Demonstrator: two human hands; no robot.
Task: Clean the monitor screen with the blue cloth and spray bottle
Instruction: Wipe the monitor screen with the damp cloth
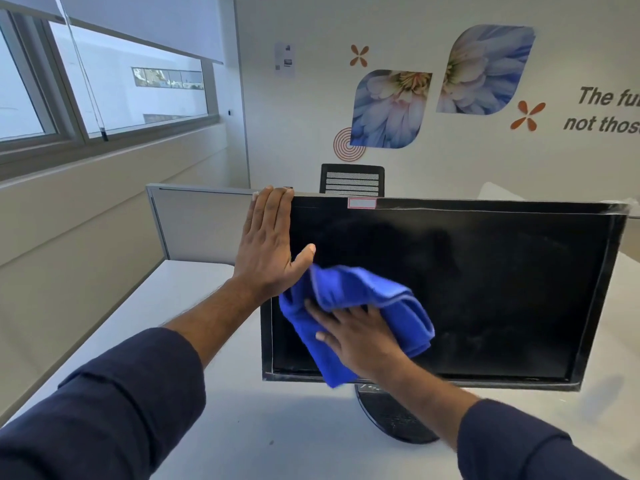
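Observation:
A black monitor (485,289) stands on a round base on the white desk, its dark screen showing faint smears. My right hand (360,337) presses a crumpled blue cloth (363,299) flat against the lower left part of the screen. My left hand (270,247) lies flat with fingers together against the monitor's upper left edge, thumb spread over the screen. No spray bottle is in view.
The white desk (207,341) runs along a beige wall under a window at the left. A grey partition panel (201,220) stands behind the monitor, with a black mesh chair back (351,178) beyond it. The far wall carries flower pictures and lettering.

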